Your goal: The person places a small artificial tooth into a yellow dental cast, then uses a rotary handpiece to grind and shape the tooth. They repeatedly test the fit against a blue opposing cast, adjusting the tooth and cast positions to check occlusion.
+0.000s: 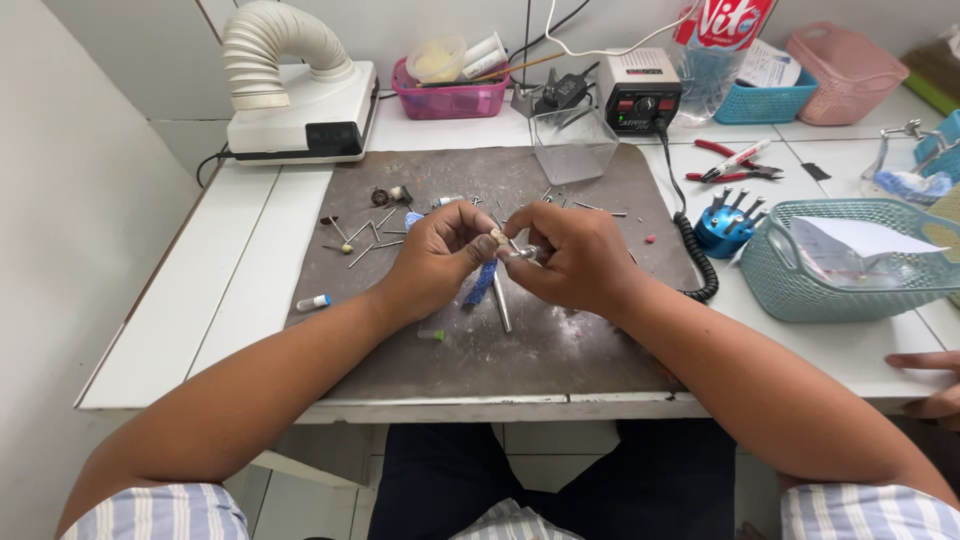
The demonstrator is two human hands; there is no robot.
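grey mat (560, 350) strewn with burs (362, 238); left hand (436, 258) pinches small tooth-like piece (496, 237), right hand (572, 258) grips handpiece (503, 300).

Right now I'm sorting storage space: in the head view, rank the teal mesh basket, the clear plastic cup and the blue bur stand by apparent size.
1. teal mesh basket, though it sits nearer the camera.
2. clear plastic cup.
3. blue bur stand.

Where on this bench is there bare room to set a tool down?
Free: the white tabletop left of the grey mat, and the mat's near strip under the wrists. Crowded: the loose bits above the left hand, and the right side around the teal basket.
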